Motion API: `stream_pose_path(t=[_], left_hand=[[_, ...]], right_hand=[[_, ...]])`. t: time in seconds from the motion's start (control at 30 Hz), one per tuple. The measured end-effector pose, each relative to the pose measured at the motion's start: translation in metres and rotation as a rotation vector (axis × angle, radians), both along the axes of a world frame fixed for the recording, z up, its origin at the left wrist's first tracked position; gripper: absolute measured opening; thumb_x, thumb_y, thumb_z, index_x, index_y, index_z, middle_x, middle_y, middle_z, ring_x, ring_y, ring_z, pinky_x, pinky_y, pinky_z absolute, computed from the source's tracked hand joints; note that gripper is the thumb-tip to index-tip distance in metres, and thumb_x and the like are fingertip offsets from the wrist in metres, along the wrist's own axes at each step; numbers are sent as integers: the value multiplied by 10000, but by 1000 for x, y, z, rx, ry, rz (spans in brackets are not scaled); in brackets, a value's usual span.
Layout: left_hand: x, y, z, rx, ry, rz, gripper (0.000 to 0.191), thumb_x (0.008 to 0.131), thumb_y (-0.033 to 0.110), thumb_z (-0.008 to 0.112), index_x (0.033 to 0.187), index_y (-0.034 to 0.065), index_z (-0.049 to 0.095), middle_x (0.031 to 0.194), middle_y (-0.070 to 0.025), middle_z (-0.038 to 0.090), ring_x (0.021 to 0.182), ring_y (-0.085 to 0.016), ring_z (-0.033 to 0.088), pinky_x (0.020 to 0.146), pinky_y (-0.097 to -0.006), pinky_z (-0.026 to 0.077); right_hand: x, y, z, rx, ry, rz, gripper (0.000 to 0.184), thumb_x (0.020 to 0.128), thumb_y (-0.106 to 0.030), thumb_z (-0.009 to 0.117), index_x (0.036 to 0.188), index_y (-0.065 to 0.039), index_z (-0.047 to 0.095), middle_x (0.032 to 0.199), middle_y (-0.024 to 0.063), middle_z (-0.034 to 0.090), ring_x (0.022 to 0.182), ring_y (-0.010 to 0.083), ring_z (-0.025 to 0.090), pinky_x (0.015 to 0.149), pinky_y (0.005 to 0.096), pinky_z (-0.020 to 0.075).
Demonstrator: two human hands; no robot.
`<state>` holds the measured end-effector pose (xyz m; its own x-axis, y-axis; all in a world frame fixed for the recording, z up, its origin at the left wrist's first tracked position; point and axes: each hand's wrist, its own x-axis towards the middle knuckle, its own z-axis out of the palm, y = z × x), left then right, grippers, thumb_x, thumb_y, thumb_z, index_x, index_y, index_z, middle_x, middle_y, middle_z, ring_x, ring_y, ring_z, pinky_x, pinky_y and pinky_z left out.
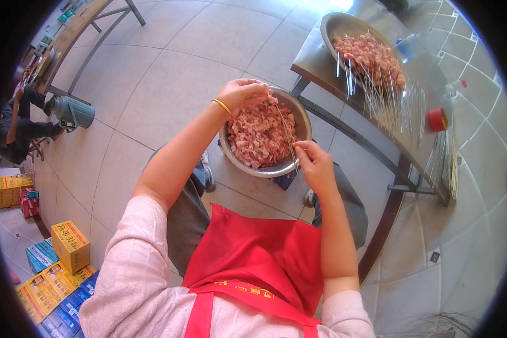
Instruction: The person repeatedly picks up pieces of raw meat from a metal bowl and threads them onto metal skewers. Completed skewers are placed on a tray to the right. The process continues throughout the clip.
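Observation:
Before me a round metal basin [307, 122] holds a heap of cut raw meat [255, 137]. Over its far side, the fingers of my left hand [243, 94] pinch a small piece of meat [273, 98] at the upper end of a thin skewer [284, 122]. My right hand [314, 159], by the basin's right rim, grips thin metal skewers lower down, between thumb and fingers. Their lower ends hang past that hand toward the floor. Exactly how many skewers it holds is hard to tell.
On a metal table [410, 148] at right, a tilted basin [327, 31] carries skewered meat [372, 55]. Bare skewers [441, 160] and a red can [437, 120] lie nearby. Stacked cartons [70, 245], a grey-blue bucket [74, 113] and a seated person [19, 122] are at left.

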<state>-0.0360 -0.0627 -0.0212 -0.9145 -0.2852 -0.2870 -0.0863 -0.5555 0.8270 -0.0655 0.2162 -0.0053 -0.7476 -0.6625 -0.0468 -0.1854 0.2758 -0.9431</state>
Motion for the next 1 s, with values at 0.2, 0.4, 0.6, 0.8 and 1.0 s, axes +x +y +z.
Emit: stream_pose_path(t=[0.2,0.4,0.6,0.8,1.0], left_hand=[[0,-8,2,77,-34,-66,178,894,127,668,996,-18,647,1017,-147,688,944,-218,698,821,-216,578],[2,-15,-1,143,-40,-133,214,880,115,676,1012,-49,639,1052,-177,682,984,-253,692,813,-210,585],[2,-21,4,172,-39,-207,237,878,104,672,1019,-81,628,1095,-208,667,1020,-276,681,831,-202,585],[4,-22,8,76,-46,-271,233,877,115,674,1030,-58,644,1105,-188,671,1025,-231,678,844,-210,572],[2,1,9,55,-22,-344,198,887,128,653,1012,-25,664,1036,-124,688,977,-164,669,853,-223,555]], right_hand=[[-4,5,4,24,-37,41,131,950,-75,599,1029,16,648,747,-11,598,661,33,501,580,200,396],[-1,6,6,2,-1,22,137,930,-81,617,1009,27,646,725,52,632,657,60,538,591,228,439],[1,8,8,36,115,25,133,929,-79,619,1011,21,649,716,55,627,649,57,539,588,225,436],[1,5,5,-85,-199,-9,134,947,-73,602,1030,17,655,736,-30,592,638,25,484,563,190,379],[2,-1,-5,-129,-135,-31,146,957,-83,593,1051,9,656,763,-44,590,631,10,465,556,172,344]])
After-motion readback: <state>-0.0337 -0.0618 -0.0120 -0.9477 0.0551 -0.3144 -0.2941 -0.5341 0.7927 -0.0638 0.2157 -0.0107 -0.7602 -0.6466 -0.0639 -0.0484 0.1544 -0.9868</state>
